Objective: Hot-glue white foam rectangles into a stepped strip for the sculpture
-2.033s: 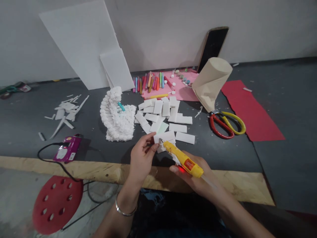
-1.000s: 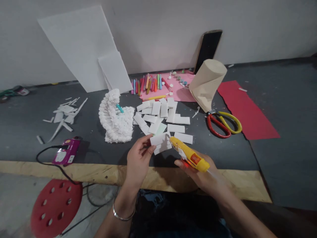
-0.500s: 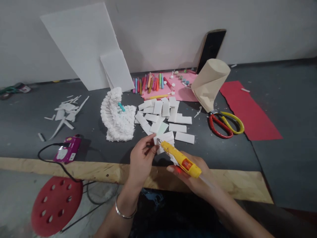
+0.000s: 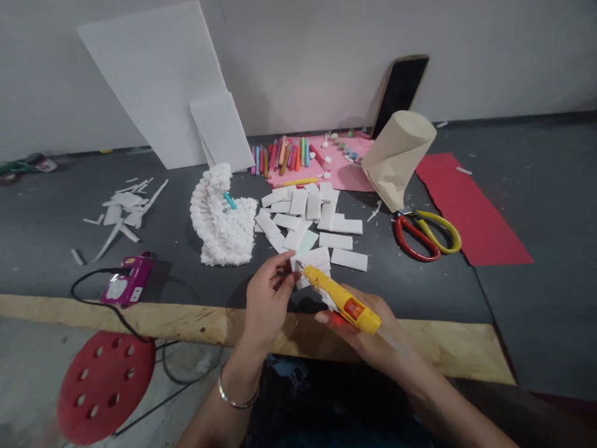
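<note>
My right hand is wrapped round a yellow glue gun, a clear glue stick poking out of its back end. The gun's nozzle points at a small white foam piece that my left hand pinches between thumb and fingers. Whether the nozzle touches the piece I cannot tell. Just beyond lie several flat white foam strips in a loose pile. To the left of the pile stands a white, curved, layered foam model with a small teal stick on it.
Scissors with red and yellow handles lie right, beside a beige paper roll and red paper. Crayons rest at the back by a leaning phone. White scraps and a purple socket box with a cord are left.
Almost nothing differs. The view has shifted very slightly; both hands keep their places, with the glue gun still aimed at the small foam piece.
</note>
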Action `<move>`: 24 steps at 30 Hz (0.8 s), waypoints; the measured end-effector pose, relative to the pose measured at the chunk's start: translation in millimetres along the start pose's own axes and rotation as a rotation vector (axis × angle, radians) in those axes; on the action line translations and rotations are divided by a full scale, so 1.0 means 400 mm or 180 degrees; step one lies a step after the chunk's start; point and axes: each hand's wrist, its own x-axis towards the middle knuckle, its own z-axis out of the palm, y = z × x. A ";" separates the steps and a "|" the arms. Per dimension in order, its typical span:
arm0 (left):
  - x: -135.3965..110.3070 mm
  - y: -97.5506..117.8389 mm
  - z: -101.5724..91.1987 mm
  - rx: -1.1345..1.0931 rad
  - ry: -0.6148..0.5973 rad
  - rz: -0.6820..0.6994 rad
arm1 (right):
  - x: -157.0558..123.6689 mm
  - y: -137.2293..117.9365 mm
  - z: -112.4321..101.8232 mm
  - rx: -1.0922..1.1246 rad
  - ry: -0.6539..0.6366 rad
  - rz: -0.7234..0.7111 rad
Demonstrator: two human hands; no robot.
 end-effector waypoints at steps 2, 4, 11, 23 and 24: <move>0.002 -0.001 -0.005 0.0043 0.0024 0.0001 | -0.001 0.007 -0.006 0.0006 0.0070 0.0031; 0.003 -0.002 -0.010 0.0072 0.0066 -0.0011 | -0.003 0.016 -0.012 -0.0061 0.0164 -0.0003; 0.004 0.002 -0.009 0.0186 0.0098 0.0055 | -0.007 0.019 -0.013 -0.0006 0.0235 -0.0072; -0.001 -0.004 -0.010 0.0026 0.0045 0.0042 | -0.011 -0.001 -0.006 0.0141 -0.0108 -0.0012; 0.000 -0.004 -0.012 0.0054 0.0072 0.0043 | -0.013 0.005 -0.009 0.0173 -0.0073 -0.0021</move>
